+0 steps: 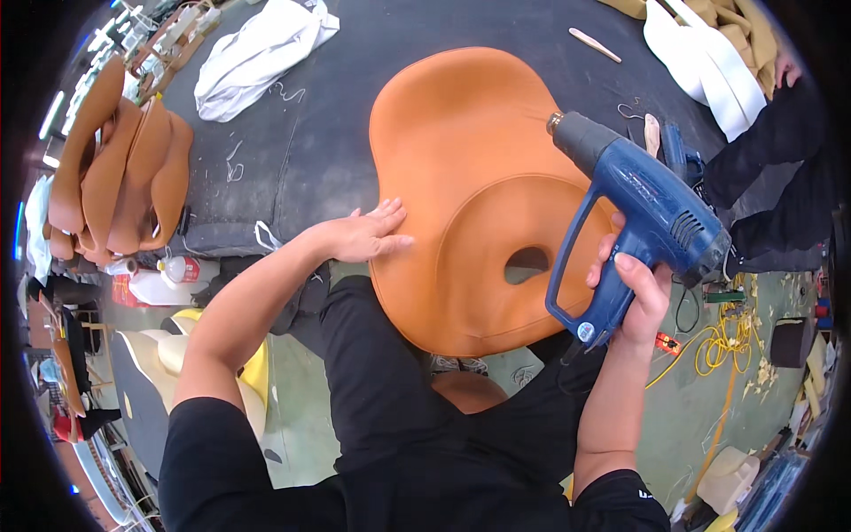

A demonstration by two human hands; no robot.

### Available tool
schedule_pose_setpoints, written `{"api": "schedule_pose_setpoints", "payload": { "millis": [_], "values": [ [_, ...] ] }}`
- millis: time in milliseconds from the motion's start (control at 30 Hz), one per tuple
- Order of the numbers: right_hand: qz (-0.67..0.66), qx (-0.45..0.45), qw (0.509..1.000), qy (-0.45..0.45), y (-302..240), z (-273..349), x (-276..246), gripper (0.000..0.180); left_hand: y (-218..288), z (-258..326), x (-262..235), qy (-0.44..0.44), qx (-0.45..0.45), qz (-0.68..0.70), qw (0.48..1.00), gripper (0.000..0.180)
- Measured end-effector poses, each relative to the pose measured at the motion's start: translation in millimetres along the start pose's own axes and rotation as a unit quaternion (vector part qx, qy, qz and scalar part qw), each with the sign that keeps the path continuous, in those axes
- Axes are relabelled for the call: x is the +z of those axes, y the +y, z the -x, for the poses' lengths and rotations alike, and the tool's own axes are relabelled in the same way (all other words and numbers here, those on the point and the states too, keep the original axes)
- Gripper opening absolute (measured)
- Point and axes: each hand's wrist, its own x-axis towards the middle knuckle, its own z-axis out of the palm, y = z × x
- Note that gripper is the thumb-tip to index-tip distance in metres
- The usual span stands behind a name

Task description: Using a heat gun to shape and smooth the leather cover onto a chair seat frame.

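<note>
A tan leather-covered chair shell (pixel 452 133) lies partly on the dark worktable and partly over my lap. It has a curved raised back, a round seat and an oval hole near the near edge. My left hand (pixel 368 234) rests on the shell's left edge, fingers stretched out and holding nothing. My right hand (pixel 634 288) is wrapped round the handle of a blue heat gun (pixel 643 195). The gun's metal nozzle points to the upper left, above the right side of the shell. The heat gun hides part of the shell's right edge.
Several tan curved shells (pixel 124 168) stand at the table's left end. A white cloth (pixel 261 58) lies on the dark worktable (pixel 328 124). At right are a second blue tool (pixel 678 151), a person's dark-clothed legs (pixel 771 177) and a yellow cord (pixel 722 346) on the floor.
</note>
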Motion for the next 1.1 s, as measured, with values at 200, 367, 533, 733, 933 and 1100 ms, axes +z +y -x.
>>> {"api": "schedule_pose_setpoints", "payload": {
  "millis": [200, 367, 533, 733, 933, 1100],
  "values": [
    [-0.026, 0.004, 1.0, 0.016, 7, 1, 1, 0.057, 4, -95, -33, 0.351, 0.123, -0.188, 0.909, 0.075],
    [-0.004, 0.014, 1.0, 0.005, 5, -1, -10, 0.064, -16, -158, -20, 0.41, 0.084, -0.259, 0.87, 0.075],
    [-0.006, -0.023, 0.999, 0.039, 10, -11, -7, 0.059, -7, -154, 0, 0.374, 0.042, -0.208, 0.903, 0.074],
    [-0.016, -0.004, 1.0, 0.017, 11, -7, -8, 0.061, 37, -112, 39, 0.267, 0.026, -0.184, 0.946, 0.089],
    [-0.025, -0.002, 1.0, 0.011, 5, -2, -2, 0.059, 68, -92, 27, 0.243, 0.144, -0.275, 0.919, 0.093],
    [-0.017, -0.022, 0.999, 0.018, 7, -2, -7, 0.058, 79, -51, 51, 0.075, 0.052, -0.261, 0.961, 0.1]
  ]
}}
